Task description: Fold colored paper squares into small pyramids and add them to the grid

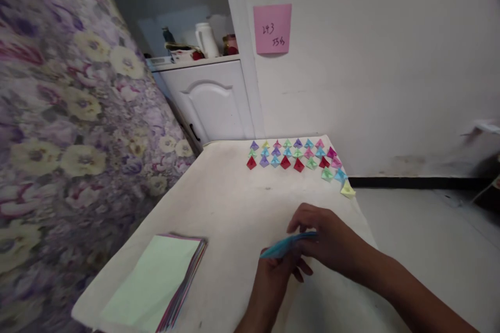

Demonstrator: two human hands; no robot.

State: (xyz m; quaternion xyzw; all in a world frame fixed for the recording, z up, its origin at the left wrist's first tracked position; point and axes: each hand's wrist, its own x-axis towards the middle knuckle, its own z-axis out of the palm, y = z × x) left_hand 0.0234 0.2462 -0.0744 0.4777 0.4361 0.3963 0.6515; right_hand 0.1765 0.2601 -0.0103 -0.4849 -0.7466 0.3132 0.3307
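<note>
Blue paper above the counter, toward its four o'clock; a folding step appears under way.
From afar I hold it between left hand and right hand, each grip narrow upon it; next, I judge, calls for aligned edges and steady pressure.

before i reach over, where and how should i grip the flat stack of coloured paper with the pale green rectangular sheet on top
The flat stack of coloured paper is probably best pinched, top and bottom, midway along its right edge, coming from the right. It lies on a cream-covered table, its layered sheet edges exposed there, facing the left hand, which holds folded blue paper.
</note>
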